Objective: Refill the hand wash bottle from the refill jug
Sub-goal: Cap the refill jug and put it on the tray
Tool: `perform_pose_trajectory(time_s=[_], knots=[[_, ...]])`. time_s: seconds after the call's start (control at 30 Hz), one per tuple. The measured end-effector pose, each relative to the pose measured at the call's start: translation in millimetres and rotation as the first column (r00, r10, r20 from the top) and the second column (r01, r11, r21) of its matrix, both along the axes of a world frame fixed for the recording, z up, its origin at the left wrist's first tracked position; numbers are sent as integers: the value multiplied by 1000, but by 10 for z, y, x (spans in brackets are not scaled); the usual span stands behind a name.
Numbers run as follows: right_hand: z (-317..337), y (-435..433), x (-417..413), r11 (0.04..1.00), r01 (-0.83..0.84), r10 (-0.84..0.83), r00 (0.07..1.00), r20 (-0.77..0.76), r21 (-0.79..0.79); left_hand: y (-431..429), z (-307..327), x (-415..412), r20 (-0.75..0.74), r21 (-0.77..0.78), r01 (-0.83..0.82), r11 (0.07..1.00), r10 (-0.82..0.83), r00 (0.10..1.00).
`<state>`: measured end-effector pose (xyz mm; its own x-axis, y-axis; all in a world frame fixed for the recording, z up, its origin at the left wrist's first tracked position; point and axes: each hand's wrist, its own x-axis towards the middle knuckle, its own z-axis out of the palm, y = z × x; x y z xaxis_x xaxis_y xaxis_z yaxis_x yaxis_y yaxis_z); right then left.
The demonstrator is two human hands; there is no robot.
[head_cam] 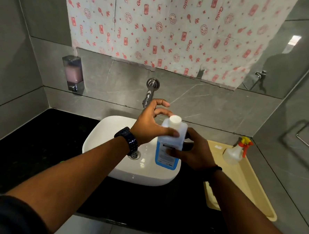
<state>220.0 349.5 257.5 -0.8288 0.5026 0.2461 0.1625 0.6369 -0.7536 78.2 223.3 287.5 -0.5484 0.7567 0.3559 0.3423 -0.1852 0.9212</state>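
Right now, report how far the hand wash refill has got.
Done: the refill jug is held over the sink. In hand: the right hand grips its body, the left hand holds its shoulder beside the white cap, which is on. Left: uncapping and pouring; the wall dispenser looks closed, with pink soap inside.

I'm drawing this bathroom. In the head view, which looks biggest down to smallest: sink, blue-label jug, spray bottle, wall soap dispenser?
1. sink
2. jug, helped by being nearer the camera
3. spray bottle and soap dispenser look about alike, so no ranking between them
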Motion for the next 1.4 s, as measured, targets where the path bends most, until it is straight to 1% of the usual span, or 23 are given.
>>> perform_pose_trajectory(time_s=[0.03, 0.1, 0.17, 0.2, 0.27, 0.33, 0.37, 0.43, 0.5, 0.53, 0.6, 0.67, 0.7, 0.77, 0.9, 1.0, 1.03, 1.1, 1.2, 1.3, 1.4], knots=[[48, 28, -9, 1000, -3, 3, 1000, -24, -16, 12, -66, -58, -18, -34, 14, 999, -15, 1000], [140, 107, -40, 999, 5, -9, 996, -87, -48, 68, -257, -181, -51, -154, 86, 984, -95, 994], [223, 190, -72, 998, 8, -14, 994, -105, -61, 175, -471, -245, -78, -275, 133, 952, -160, 984], [253, 228, -74, 997, -2, -5, 994, -105, -71, 234, -558, -243, -87, -296, 118, 948, -150, 985], [259, 350, -85, 996, -3, -6, 995, -95, -93, 412, -670, -243, -115, -306, 27, 952, -65, 991], [206, 452, -92, 993, 40, -48, 996, -77, -110, 624, -732, -235, -209, -308, -78, 948, 13, 978], [152, 481, -101, 990, 86, -95, 992, -80, -112, 724, -751, -225, -269, -297, -116, 948, 33, 962], [-24, 594, -117, 956, 268, -277, 958, -75, -116, 999, -818, -189, -371, -283, -140, 949, 26, 928], [-207, 802, -100, 888, 449, -457, 887, -68, -101, 1340, -917, -118, -397, -268, -109, 957, -7, 918], [-293, 943, -73, 860, 501, -508, 858, -71, -98, 1505, -959, -79, -380, -274, -74, 959, -38, 924], [-483, 1364, 9, 825, 555, -562, 825, -55, -107, 1927, -1091, -10, -311, -353, 59, 934, -176, 934], [-698, 1826, 105, 799, 593, -597, 802, -17, -104, 2366, -1287, 31, -299, -466, 190, 864, -356, 886], [-804, 2014, 142, 788, 608, -611, 792, 2, -94, 2535, -1395, 36, -315, -516, 215, 829, -417, 853], [-1063, 2410, 200, 767, 636, -635, 772, 38, -82, 2907, -1679, 43, -359, -605, 166, 779, -452, 816], [-1599, 3030, 218, 714, 692, -681, 721, 125, -102, 3374, -2302, 70, -464, -675, -24, 738, -398, 792], [-1958, 3365, 164, 710, 696, -676, 716, 171, -105, 3611, -2664, 138, -536, -620, -70, 782, -356, 765], [-2048, 3419, 147, 720, 686, -667, 726, 166, -105, 3662, -2735, 164, -539, -619, -65, 783, -364, 759], [-2206, 3527, 107, 729, 675, -660, 737, 147, -114, 3776, -2860, 202, -520, -659, -55, 750, -400, 755], [-2321, 3658, 13, 735, 665, -659, 746, 90, -130, 3856, -2973, 195, -539, -705, -97, 703, -441, 718], [-2361, 3752, -132, 755, 646, -646, 762, 41, -113, 3877, -3034, 195, -560, -707, -124, 696, -445, 699], [-2390, 3807, -258, 745, 657, -661, 751, 7, -118, 3881, -3062, 205, -583, -706, -158, 691, -440, 683]])
